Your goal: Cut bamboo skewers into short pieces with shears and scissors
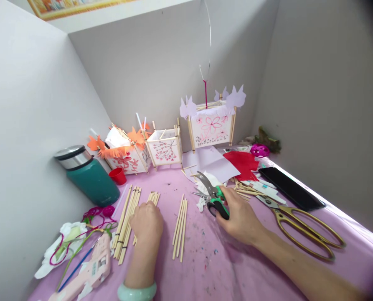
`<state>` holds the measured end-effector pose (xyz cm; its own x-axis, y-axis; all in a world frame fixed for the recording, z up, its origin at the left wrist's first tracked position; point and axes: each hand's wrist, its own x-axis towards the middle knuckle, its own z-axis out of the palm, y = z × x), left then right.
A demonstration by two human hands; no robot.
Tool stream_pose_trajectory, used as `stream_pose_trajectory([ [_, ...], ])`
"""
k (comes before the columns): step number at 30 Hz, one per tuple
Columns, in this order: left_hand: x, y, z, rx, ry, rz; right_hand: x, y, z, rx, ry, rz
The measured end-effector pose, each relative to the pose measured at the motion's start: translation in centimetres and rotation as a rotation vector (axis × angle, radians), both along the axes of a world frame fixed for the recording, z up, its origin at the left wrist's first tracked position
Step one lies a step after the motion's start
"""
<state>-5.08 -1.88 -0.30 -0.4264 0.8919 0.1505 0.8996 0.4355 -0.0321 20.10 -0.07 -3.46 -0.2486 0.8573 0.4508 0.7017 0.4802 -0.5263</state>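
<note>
My right hand (240, 218) is closed around pruning shears (222, 208) with green and black handles, whose curved blades point up and left. Beneath the shears lies a small pair of scissors, its black loop partly showing. My left hand (147, 220) is curled down over a bunch of thin wooden sticks (154, 197), which show above and below it. The fingertips are mostly hidden. Left of that hand, more wooden sticks (123, 234) are bound with dark bands. Several loose sticks (180, 228) lie side by side between my hands.
Paper-sided stick lanterns (165, 151) stand along the back. A teal bottle (92, 184), a red cup (117, 176) and a pink glue gun (95, 263) are at left. Gold-handled scissors (305, 230), a black phone (289, 188) and red paper (241, 164) lie at right.
</note>
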Motion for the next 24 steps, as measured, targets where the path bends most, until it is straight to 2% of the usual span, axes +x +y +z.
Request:
stream_pose_trajectory([
  [12,-0.5,0.4,-0.5,-0.001,-0.043,0.024,-0.2,-0.1,-0.3,0.007,0.003,0.001],
  [15,-0.6,0.3,-0.3,0.031,-0.039,0.013,-0.2,-0.1,-0.3,0.02,0.015,0.008],
  [17,-0.7,0.2,-0.1,0.113,-0.064,-0.002,-0.2,-0.1,-0.2,0.023,0.02,0.011],
  [19,-0.6,0.3,0.1,0.281,-0.209,-0.07,-0.3,-0.1,-0.1,0.026,0.026,0.014],
  [20,-0.5,0.3,0.1,0.383,-0.348,-0.131,-0.3,-0.1,0.0,0.03,0.031,0.016],
  [22,-0.1,0.4,0.1,0.529,-0.73,-0.268,-0.3,-0.2,0.0,0.041,0.04,0.021],
  [24,0.5,0.5,0.0,0.52,-1.157,-0.346,-0.3,-0.2,-0.1,0.049,0.042,0.028],
])
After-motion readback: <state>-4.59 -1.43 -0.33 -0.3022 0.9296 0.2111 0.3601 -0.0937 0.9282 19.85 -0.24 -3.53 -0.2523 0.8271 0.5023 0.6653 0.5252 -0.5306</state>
